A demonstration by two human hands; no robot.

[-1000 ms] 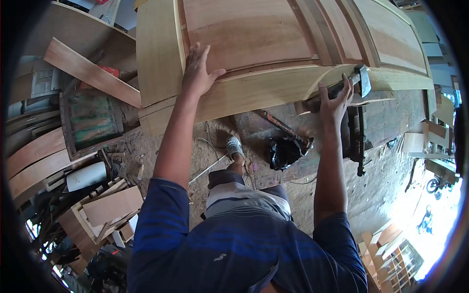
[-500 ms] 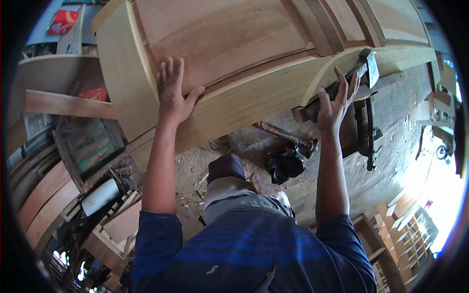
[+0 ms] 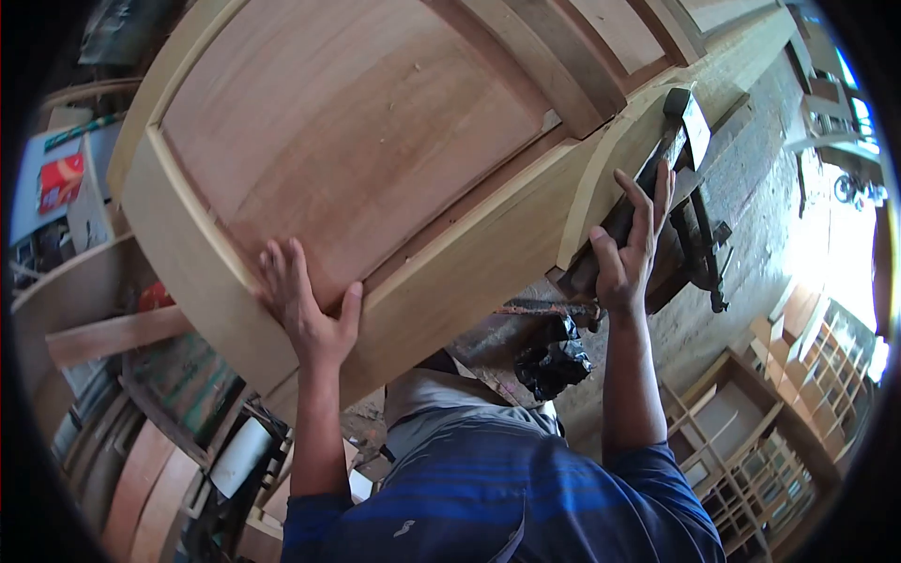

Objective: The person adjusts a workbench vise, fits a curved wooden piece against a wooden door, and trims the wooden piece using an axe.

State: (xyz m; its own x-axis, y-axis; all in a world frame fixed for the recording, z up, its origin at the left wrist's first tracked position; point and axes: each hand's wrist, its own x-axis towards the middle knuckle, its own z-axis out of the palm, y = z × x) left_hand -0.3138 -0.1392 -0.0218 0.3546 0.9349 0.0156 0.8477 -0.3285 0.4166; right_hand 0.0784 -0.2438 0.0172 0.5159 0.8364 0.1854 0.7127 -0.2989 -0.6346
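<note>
The wooden panel (image 3: 366,150) has been swung, left end toward the body (image 3: 450,488), its long axis slanting up rightward, its inner corner lying under the spread left hand (image 3: 316,314), the nearer one, while a hammer-like tool (image 3: 672,143) is touched by the right hand (image 3: 629,261), fingers parted.

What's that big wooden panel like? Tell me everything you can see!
The big wooden panel has pale, unpainted-looking outer boards framing flat, reddish-brown inset sections, with brown strips between. It fills the upper middle of the view, running past the top edge. The left hand rests, fingers spread, on its near left corner. I can't tell what supports it.
</note>
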